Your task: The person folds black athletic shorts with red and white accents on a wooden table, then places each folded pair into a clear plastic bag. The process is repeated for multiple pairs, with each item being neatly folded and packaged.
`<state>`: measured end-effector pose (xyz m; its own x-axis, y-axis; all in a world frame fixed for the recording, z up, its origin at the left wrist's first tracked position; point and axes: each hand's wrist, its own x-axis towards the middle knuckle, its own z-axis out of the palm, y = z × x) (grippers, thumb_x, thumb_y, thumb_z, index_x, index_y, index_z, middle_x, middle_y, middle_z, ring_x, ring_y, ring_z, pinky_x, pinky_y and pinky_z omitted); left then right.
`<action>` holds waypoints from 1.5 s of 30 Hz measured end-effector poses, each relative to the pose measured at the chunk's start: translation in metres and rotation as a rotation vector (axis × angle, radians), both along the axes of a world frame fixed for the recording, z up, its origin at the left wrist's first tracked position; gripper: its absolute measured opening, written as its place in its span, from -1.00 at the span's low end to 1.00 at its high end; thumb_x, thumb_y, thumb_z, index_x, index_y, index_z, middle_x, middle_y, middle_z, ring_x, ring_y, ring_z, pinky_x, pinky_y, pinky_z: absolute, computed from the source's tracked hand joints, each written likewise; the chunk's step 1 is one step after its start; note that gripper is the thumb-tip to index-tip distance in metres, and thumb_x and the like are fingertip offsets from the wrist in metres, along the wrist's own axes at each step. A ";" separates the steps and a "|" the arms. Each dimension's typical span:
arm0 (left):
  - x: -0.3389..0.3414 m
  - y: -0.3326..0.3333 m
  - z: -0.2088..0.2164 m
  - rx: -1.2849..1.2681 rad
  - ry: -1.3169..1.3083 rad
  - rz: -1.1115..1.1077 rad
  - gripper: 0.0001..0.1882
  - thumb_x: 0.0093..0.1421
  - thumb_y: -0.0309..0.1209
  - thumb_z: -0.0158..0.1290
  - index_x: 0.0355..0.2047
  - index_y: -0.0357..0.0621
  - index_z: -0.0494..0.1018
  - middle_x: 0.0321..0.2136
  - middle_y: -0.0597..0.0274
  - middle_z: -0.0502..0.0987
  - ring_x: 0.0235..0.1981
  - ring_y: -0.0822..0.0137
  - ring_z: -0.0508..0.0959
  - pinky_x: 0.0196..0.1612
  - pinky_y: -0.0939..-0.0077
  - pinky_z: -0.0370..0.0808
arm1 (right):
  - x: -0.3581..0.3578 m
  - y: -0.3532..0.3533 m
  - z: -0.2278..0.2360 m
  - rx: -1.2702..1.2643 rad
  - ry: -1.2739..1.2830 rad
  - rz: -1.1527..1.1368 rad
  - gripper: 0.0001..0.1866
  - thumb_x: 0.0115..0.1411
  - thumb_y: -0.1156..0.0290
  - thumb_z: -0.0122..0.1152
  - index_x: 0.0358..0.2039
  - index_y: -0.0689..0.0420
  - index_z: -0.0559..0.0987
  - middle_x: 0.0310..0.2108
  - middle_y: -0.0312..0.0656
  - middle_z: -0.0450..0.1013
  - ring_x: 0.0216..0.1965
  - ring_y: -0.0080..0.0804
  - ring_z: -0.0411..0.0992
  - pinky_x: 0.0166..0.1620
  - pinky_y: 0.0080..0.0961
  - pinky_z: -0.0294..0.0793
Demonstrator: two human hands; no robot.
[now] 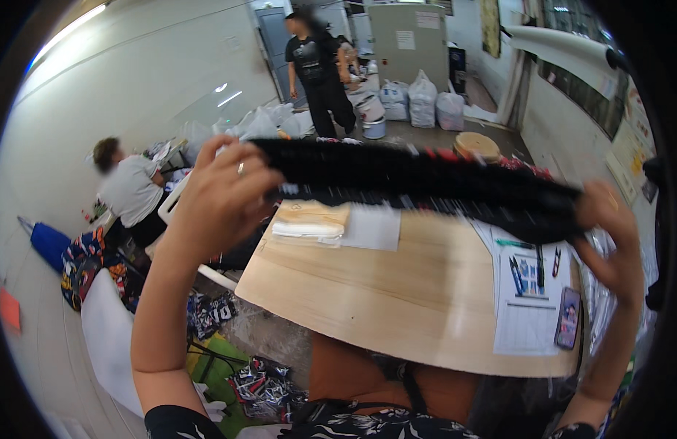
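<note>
A black garment (419, 175) is stretched in a long band above the far side of the wooden table (382, 300). Its edge looks like a waistband, and pale flecks along the lower side are smeared by motion. My left hand (236, 190) is closed round its left end, with a ring on one finger. At the other end my right hand (609, 238) grips the cloth, thumb below it. Beneath the garment, a folded cream cloth in clear wrap (309, 222) lies on the table beside a white sheet (375, 228).
On the table's right are printed papers (525, 333), pens (515, 275), small red-handled snips (556, 262) and a phone (567, 318). White chairs (108, 336) and clothing piles (265, 388) lie left. One person (130, 186) sits; another (316, 66) walks behind. Stuffed bags (422, 100) stand at the back.
</note>
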<state>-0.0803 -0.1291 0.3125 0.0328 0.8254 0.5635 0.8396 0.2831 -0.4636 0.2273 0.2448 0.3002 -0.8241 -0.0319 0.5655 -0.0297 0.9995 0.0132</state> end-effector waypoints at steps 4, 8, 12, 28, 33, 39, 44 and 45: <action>0.051 -0.040 0.004 0.123 0.018 -0.077 -0.65 -0.26 -0.49 0.33 -0.37 0.00 0.57 -0.41 0.36 0.54 -0.14 0.15 0.50 0.04 0.08 0.35 | 0.090 0.021 -0.019 0.164 0.071 0.047 -0.45 -0.03 0.25 0.26 -0.06 0.32 0.48 -0.35 -0.19 0.35 -0.29 -0.33 0.30 -0.10 -0.29 0.30; 0.039 -0.031 -0.005 0.003 -0.587 -0.209 -0.65 -0.20 -0.52 0.36 -0.34 -0.07 0.55 -0.27 0.24 0.51 -0.13 0.12 0.47 0.00 0.21 0.36 | 0.084 0.064 -0.037 -0.363 -0.061 0.278 -0.33 -0.03 0.31 0.30 0.12 0.25 0.39 -0.26 -0.23 0.34 -0.27 -0.43 0.27 -0.15 -0.44 0.28; -0.048 0.049 -0.042 -0.032 -0.817 -0.264 -0.40 -0.01 -0.53 0.28 0.08 -0.14 0.38 -0.06 0.17 0.48 0.01 0.21 0.45 0.15 0.32 0.34 | -0.035 0.100 -0.043 -0.855 -0.148 0.204 -0.34 0.12 0.48 0.24 0.25 0.19 0.26 0.03 -0.24 0.33 0.03 -0.44 0.30 0.09 -0.50 0.31; 0.008 0.063 -0.331 0.047 -1.138 -0.001 -0.36 0.04 -0.43 0.29 0.17 0.00 0.39 0.27 -0.09 0.22 0.23 -0.10 0.29 0.25 0.16 0.29 | -0.081 0.081 -0.286 -0.550 -0.382 -0.605 -0.65 0.06 0.59 0.13 -0.09 0.21 0.44 -0.26 0.03 0.46 -0.08 0.01 0.49 -0.08 -0.21 0.50; 0.009 0.085 -0.341 0.190 -1.246 0.076 -0.68 0.06 -0.63 0.14 -0.14 -0.14 0.56 -0.03 0.05 0.43 -0.06 0.12 0.50 -0.03 0.39 0.46 | -0.062 0.001 -0.278 -0.689 -0.419 -0.119 -0.74 0.07 0.47 0.26 -0.17 0.09 0.58 -0.25 -0.17 0.40 -0.22 -0.14 0.49 -0.15 -0.33 0.48; 0.012 0.061 -0.311 0.099 -1.400 0.061 -0.75 -0.03 -0.74 0.03 -0.33 -0.26 0.56 -0.38 0.17 0.49 -0.36 0.31 0.50 -0.28 0.55 0.40 | -0.038 -0.021 -0.281 -0.754 -0.376 -0.226 -0.91 0.12 0.50 0.25 -0.33 0.19 0.59 -0.35 -0.14 0.50 -0.36 -0.12 0.49 -0.26 -0.29 0.45; 0.029 0.014 -0.279 -0.039 -1.513 0.053 -0.80 0.02 -0.68 0.14 -0.32 -0.22 0.60 -0.39 0.21 0.51 -0.35 0.33 0.51 -0.27 0.52 0.43 | 0.002 -0.029 -0.277 -1.023 -0.487 -0.105 -0.89 0.12 0.51 0.26 -0.33 0.23 0.58 -0.37 -0.14 0.52 -0.39 -0.33 0.48 -0.27 -0.47 0.43; 0.026 0.011 -0.275 -0.066 -1.592 0.024 -0.81 0.03 -0.66 0.17 -0.31 -0.21 0.61 -0.39 0.21 0.52 -0.34 0.33 0.52 -0.26 0.51 0.44 | 0.003 -0.028 -0.276 -1.092 -0.548 -0.114 -0.89 0.13 0.51 0.26 -0.32 0.24 0.58 -0.39 -0.16 0.52 -0.40 -0.40 0.48 -0.26 -0.51 0.42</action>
